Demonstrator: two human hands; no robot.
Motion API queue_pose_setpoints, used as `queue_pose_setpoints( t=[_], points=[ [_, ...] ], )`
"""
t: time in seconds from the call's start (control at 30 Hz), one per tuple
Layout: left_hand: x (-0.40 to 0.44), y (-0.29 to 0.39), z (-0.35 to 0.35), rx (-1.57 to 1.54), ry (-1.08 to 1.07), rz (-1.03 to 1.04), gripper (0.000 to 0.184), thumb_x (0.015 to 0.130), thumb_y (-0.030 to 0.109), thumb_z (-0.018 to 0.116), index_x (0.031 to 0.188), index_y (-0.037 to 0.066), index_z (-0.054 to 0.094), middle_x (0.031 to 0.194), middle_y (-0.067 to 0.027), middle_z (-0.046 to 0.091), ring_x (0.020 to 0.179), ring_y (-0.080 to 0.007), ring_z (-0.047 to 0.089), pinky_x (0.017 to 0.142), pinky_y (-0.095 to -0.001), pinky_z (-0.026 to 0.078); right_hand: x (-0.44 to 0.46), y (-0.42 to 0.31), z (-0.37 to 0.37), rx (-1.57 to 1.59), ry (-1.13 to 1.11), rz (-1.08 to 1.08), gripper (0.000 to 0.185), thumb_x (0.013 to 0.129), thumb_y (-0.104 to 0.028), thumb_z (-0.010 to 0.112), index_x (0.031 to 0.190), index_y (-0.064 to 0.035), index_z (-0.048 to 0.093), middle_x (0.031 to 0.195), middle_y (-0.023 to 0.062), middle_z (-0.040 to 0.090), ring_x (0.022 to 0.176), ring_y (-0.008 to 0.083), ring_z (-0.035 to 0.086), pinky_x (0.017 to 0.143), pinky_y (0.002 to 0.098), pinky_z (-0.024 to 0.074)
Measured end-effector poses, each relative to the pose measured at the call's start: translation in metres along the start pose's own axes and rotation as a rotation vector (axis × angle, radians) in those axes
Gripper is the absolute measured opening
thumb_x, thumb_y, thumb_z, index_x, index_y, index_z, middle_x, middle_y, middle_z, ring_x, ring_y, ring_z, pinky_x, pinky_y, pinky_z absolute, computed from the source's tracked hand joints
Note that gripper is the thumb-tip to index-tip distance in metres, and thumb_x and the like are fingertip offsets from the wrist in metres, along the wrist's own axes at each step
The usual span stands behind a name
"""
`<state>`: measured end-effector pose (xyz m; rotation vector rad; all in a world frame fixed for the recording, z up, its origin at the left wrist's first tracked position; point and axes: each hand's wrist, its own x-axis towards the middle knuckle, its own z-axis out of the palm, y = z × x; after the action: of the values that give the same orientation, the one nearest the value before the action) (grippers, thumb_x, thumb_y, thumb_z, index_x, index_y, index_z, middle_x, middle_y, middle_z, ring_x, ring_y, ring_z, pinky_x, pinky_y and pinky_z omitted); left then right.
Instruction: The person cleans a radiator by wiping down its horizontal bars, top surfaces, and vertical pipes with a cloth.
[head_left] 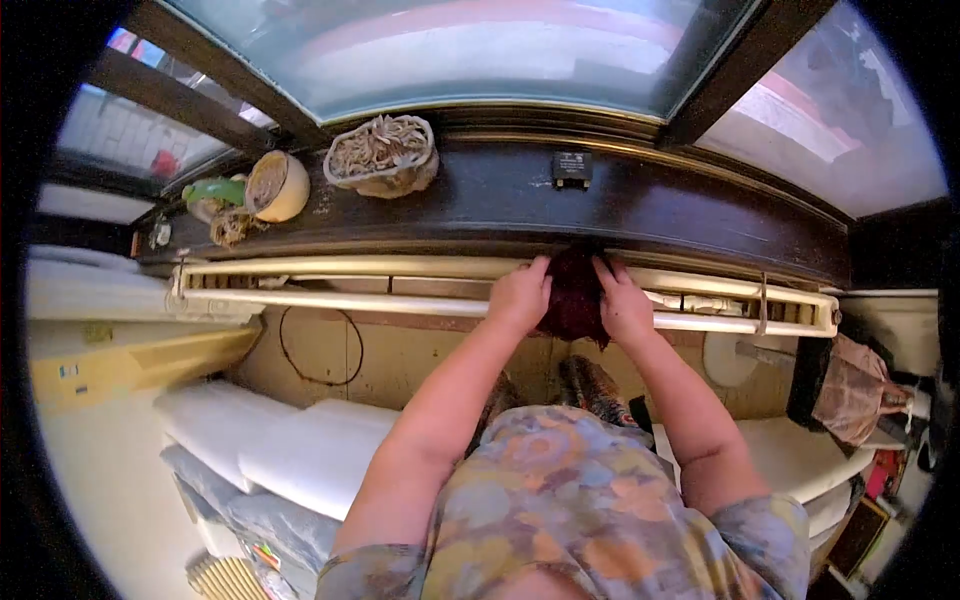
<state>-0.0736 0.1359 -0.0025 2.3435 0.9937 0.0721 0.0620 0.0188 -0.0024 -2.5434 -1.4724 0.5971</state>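
Observation:
A dark red, soft-looking cloth [575,295] hangs over the top of the cream radiator [420,304], below the windowsill. My left hand [520,297] grips its left side, fingers pointing toward the sill. On the opposite side my right hand [627,303] holds it too, fingertips resting on the fabric. The cloth is too dark to show whether it is a hat or another kind of textile. Part of its lower edge droops in front of the radiator.
On the dark windowsill [480,195] stand a planter of dry plants [382,158], a yellow pot [277,188], a green object [214,192] and a small black box [572,170]. White cushions [310,440] lie to the left; a hoop [322,345] is below the radiator.

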Motion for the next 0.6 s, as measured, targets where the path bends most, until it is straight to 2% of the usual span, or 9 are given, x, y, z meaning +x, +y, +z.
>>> queue_pose_setpoints(
  t=[0.1, 0.2, 0.27, 0.33, 0.4, 0.47, 0.5, 0.53, 0.6],
  points=[
    [-0.001, -0.028, -0.022, 0.048, -0.094, -0.06, 0.026, 0.079, 0.022, 0.051, 0.101, 0.009, 0.054, 0.081, -0.0203, 0.058, 0.074, -0.0383, 0.056, 0.062, -0.0467, 0.045, 0.011, -0.023, 0.022, -0.083, 0.048, -0.037, 0.054, 0.073, -0.002, 0.042, 0.125, -0.0183, 0.04, 0.125, 0.0137, 0.041, 0.095, 0.0336, 0.052, 0.072, 0.0388, 0.0471],
    [-0.007, -0.068, -0.041, 0.074, -0.063, -0.08, 0.027, 0.079, 0.022, 0.05, 0.102, 0.007, 0.054, 0.076, -0.0216, 0.059, 0.071, -0.0385, 0.056, 0.061, -0.0468, 0.045, 0.019, -0.076, 0.034, -0.064, 0.056, -0.024, 0.052, 0.072, -0.003, 0.043, 0.122, -0.0174, 0.043, 0.123, 0.0125, 0.043, 0.089, 0.0325, 0.055, 0.071, 0.0399, 0.0478],
    [-0.014, -0.097, -0.059, 0.13, -0.037, -0.081, 0.029, 0.08, 0.021, 0.049, 0.105, 0.006, 0.053, 0.077, -0.0221, 0.058, 0.071, -0.039, 0.056, 0.062, -0.0464, 0.045, 0.026, -0.112, 0.042, -0.05, 0.023, -0.028, 0.051, 0.072, -0.004, 0.044, 0.121, -0.0161, 0.042, 0.122, 0.014, 0.043, 0.088, 0.0321, 0.056, 0.07, 0.0399, 0.0482],
    [-0.025, -0.129, -0.073, 0.156, 0.025, -0.067, 0.028, 0.083, 0.021, 0.042, 0.106, 0.009, 0.051, 0.077, -0.0202, 0.06, 0.072, -0.0384, 0.057, 0.064, -0.0467, 0.045, 0.033, -0.144, 0.05, 0.01, 0.013, -0.083, 0.05, 0.072, -0.005, 0.044, 0.121, -0.0144, 0.042, 0.122, 0.0158, 0.042, 0.089, 0.0323, 0.056, 0.07, 0.0395, 0.0486],
    [-0.034, -0.147, -0.091, 0.174, 0.052, -0.138, 0.027, 0.081, 0.018, 0.045, 0.106, 0.007, 0.051, 0.086, -0.0207, 0.059, 0.076, -0.0378, 0.055, 0.066, -0.045, 0.045, 0.038, -0.173, 0.055, 0.05, 0.001, -0.142, 0.05, 0.073, -0.006, 0.045, 0.122, -0.0131, 0.041, 0.123, 0.0164, 0.041, 0.088, 0.0327, 0.056, 0.07, 0.0389, 0.0489],
    [-0.047, -0.172, -0.094, 0.124, 0.245, 0.01, 0.029, 0.079, 0.013, 0.049, 0.107, 0.005, 0.05, 0.099, -0.0211, 0.053, 0.086, -0.038, 0.052, 0.072, -0.0431, 0.043, 0.044, -0.191, 0.064, 0.05, 0.077, -0.121, 0.05, 0.072, -0.005, 0.046, 0.121, -0.012, 0.042, 0.124, 0.0162, 0.04, 0.088, 0.0328, 0.056, 0.07, 0.0388, 0.0489],
    [-0.053, -0.179, -0.092, 0.208, 0.363, 0.058, 0.034, 0.074, 0.008, 0.054, 0.108, 0.005, 0.05, 0.107, -0.0182, 0.048, 0.096, -0.0362, 0.047, 0.08, -0.0422, 0.04, 0.047, -0.188, 0.075, 0.04, 0.147, -0.147, 0.046, 0.077, -0.009, 0.045, 0.122, -0.0136, 0.042, 0.118, 0.0144, 0.045, 0.083, 0.0294, 0.059, 0.067, 0.038, 0.0494],
    [-0.056, -0.172, -0.096, 0.206, 0.358, 0.063, 0.034, 0.074, 0.008, 0.054, 0.108, 0.005, 0.05, 0.107, -0.0182, 0.048, 0.096, -0.0362, 0.047, 0.08, -0.0422, 0.04, 0.045, -0.185, 0.072, 0.04, 0.148, -0.14, 0.046, 0.077, -0.009, 0.045, 0.122, -0.0136, 0.042, 0.118, 0.0144, 0.045, 0.083, 0.0294, 0.059, 0.067, 0.038, 0.0494],
    [-0.061, -0.151, -0.109, 0.147, 0.294, 0.334, 0.039, 0.071, 0.006, 0.056, 0.109, 0.007, 0.05, 0.107, -0.0155, 0.048, 0.099, -0.0341, 0.045, 0.086, -0.0433, 0.036, 0.039, -0.176, 0.061, 0.118, 0.154, -0.171, 0.046, 0.077, -0.009, 0.045, 0.122, -0.0174, 0.043, 0.115, 0.0135, 0.049, 0.083, 0.0301, 0.058, 0.067, 0.0386, 0.0494]
  ],
)
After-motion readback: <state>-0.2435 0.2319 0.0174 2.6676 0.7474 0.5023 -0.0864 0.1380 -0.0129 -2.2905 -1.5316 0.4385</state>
